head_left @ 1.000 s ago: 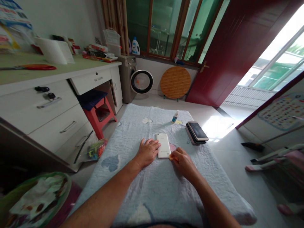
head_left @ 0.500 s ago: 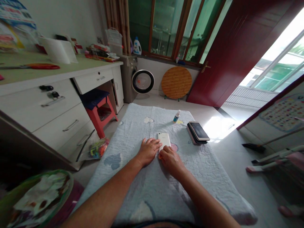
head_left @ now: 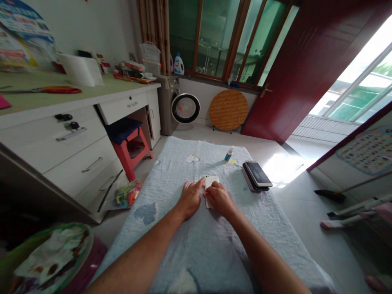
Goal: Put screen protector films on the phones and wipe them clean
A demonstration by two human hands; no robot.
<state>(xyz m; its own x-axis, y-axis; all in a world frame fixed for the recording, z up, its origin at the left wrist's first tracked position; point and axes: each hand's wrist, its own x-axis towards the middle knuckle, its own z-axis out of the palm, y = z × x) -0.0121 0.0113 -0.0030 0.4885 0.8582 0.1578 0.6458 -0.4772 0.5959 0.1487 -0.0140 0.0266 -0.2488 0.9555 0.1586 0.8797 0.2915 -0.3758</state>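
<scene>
A white smartphone [head_left: 211, 179] lies back up on the light blue cloth [head_left: 183, 171] in front of me. My left hand [head_left: 190, 199] rests along the phone's left edge, its fingers stretched out and apart. Over the middle of the phone is my right hand [head_left: 219, 197], fingers closed and pressed down on the back cover. An orange tint shows at its fingertips, but whatever they pinch is too small to make out. Beyond the hands stands a small spray bottle [head_left: 228, 154] with a white top. A stack of phones [head_left: 256, 175] lies to the right.
A white desk [head_left: 76, 134] with drawers runs along the left, a red stool [head_left: 130, 151] under it. At lower left stands a waste bin [head_left: 92, 245]. A washing machine [head_left: 168, 102] with its door open and a round wooden tabletop [head_left: 228, 109] are at the back.
My right hand has slid up the phone, away from me, baring its lower end. My left fingers have drawn back to the phone's left edge. The view has shifted slightly.
</scene>
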